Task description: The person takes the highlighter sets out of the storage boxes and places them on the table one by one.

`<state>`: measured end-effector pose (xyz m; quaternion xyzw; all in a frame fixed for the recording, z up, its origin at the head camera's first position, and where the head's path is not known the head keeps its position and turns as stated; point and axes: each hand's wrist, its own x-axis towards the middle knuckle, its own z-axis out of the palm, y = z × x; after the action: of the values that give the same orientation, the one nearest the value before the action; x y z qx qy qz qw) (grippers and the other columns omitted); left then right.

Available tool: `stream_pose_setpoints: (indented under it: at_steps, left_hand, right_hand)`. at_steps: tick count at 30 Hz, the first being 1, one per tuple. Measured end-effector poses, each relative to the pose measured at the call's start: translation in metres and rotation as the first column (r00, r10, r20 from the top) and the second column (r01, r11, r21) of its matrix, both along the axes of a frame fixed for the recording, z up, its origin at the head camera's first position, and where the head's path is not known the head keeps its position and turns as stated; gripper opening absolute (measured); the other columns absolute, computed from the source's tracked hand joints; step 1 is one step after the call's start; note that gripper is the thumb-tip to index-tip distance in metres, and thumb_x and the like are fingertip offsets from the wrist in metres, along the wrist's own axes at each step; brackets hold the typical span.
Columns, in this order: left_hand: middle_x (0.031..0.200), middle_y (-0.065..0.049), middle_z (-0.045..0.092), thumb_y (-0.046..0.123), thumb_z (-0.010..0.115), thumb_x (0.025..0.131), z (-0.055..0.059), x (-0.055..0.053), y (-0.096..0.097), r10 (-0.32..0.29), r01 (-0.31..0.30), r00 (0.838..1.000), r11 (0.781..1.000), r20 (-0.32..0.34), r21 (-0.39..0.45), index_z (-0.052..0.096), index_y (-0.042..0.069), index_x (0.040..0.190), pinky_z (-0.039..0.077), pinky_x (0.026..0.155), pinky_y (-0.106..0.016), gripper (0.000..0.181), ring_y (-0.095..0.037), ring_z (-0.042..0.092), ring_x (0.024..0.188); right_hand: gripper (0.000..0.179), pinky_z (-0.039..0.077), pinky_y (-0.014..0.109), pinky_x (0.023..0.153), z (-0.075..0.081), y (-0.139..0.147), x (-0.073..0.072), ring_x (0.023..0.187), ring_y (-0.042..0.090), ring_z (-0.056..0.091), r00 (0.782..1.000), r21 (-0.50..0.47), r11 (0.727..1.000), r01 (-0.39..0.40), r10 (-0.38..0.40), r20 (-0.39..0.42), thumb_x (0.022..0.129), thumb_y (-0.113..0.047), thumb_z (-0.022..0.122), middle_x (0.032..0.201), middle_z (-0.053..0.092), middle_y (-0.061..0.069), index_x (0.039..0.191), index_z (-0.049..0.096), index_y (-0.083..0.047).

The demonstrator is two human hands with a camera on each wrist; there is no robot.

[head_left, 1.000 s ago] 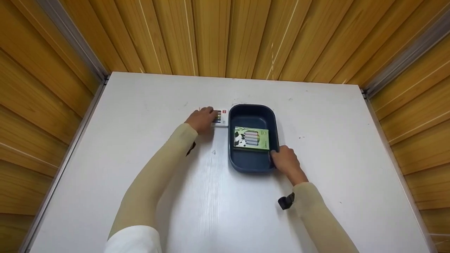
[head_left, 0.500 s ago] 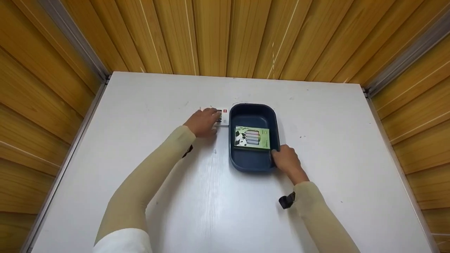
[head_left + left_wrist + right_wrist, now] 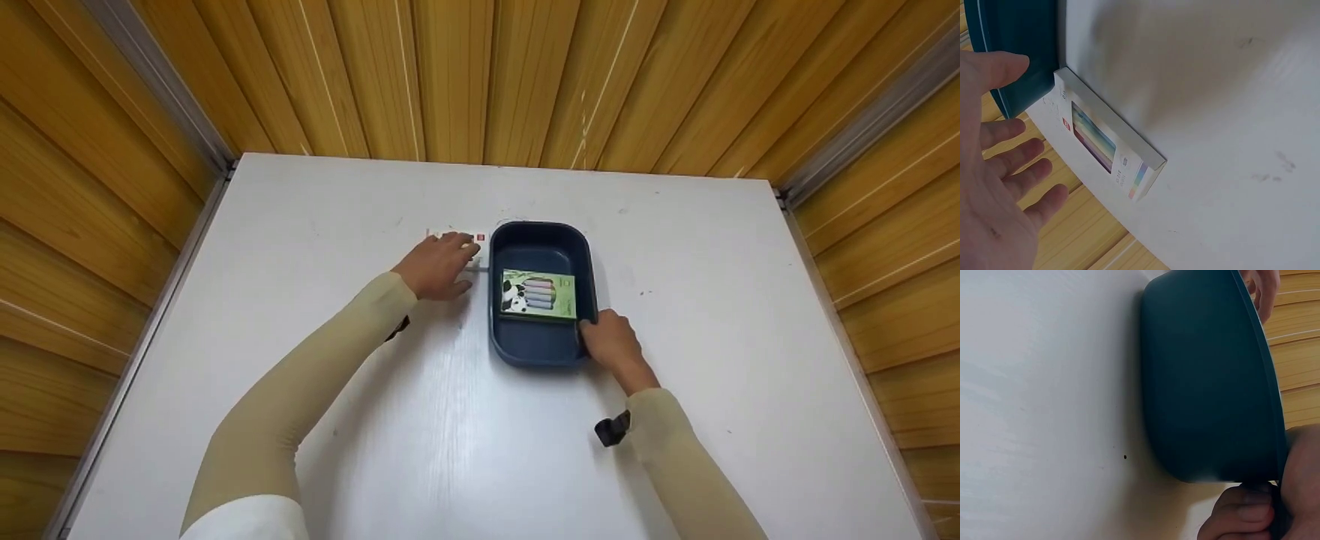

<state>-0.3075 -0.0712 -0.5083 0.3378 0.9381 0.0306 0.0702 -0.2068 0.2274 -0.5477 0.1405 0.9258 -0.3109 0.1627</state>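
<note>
Flat on the table lies a white box [image 3: 482, 251] with a window showing coloured sticks [image 3: 1092, 138]. It sits against or right next to the left wall of a dark blue bin [image 3: 540, 354]. My left hand [image 3: 437, 266] hovers over this box in the head view, fingers spread and thumb out. The left wrist view shows the palm [image 3: 994, 219] apart from the box, holding nothing. My right hand [image 3: 613, 345] grips the bin's near right rim, thumb over the edge and fingers curled beneath. Inside the bin lies a green box [image 3: 538, 295] printed with a panda and coloured sticks.
The white table [image 3: 697, 300] has a few small dark marks. Wood-patterned panels [image 3: 450, 82] stand along its back and both sides. A small black device [image 3: 611, 430] sits at my right wrist.
My left hand has shifted slightly, its fingers spreading and its thumb coming out to the side. Both boxes, the bin and my right hand stay practically in place.
</note>
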Motion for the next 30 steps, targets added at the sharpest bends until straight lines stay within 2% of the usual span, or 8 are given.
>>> stream_pose_setpoints:
  at_steps: [5,12,19,30]
  left_hand:
    - [0.149,-0.011,0.042,0.041,0.057,0.093,0.004,0.004,0.000,-0.017,0.017,1.000,1.000,-0.002,0.002,0.041,0.011,0.145,0.035,0.112,-0.051,0.062,-0.030,0.040,0.139]
    - [0.150,-0.011,0.041,0.044,0.054,0.094,0.005,0.004,0.001,-0.051,0.051,0.998,0.999,-0.028,0.014,0.041,0.011,0.145,0.034,0.112,-0.051,0.063,-0.031,0.040,0.139]
    - [0.151,-0.011,0.039,0.044,0.053,0.095,0.011,0.006,0.007,-0.072,0.072,0.997,0.997,-0.040,0.000,0.039,0.011,0.146,0.033,0.114,-0.047,0.063,-0.029,0.039,0.139]
    - [0.148,-0.012,0.041,0.045,0.052,0.095,0.009,0.007,0.014,-0.102,0.100,0.993,0.995,-0.064,-0.026,0.040,0.011,0.144,0.033,0.114,-0.045,0.061,-0.029,0.040,0.138]
  right_hand:
    - [0.045,0.044,0.032,0.065,0.000,0.000,0.000,0.080,0.025,0.057,1.000,0.020,1.000,-0.021,0.021,-0.016,0.098,-0.028,0.038,0.098,0.063,0.019,0.116,0.057,0.010]
    - [0.045,0.044,0.031,0.063,0.000,0.000,-0.001,0.077,0.025,0.057,0.999,0.028,0.999,-0.028,0.029,-0.027,0.098,-0.027,0.038,0.094,0.063,0.019,0.113,0.057,0.011]
    - [0.045,0.044,0.032,0.064,0.000,0.000,-0.001,0.080,0.025,0.057,1.000,0.009,1.000,-0.010,0.010,0.002,0.099,-0.028,0.038,0.098,0.062,0.019,0.116,0.055,0.010]
    - [0.044,0.044,0.032,0.063,-0.001,0.001,0.000,0.078,0.025,0.057,1.000,0.004,1.000,-0.011,0.011,-0.005,0.098,-0.029,0.038,0.095,0.062,0.018,0.113,0.056,0.008]
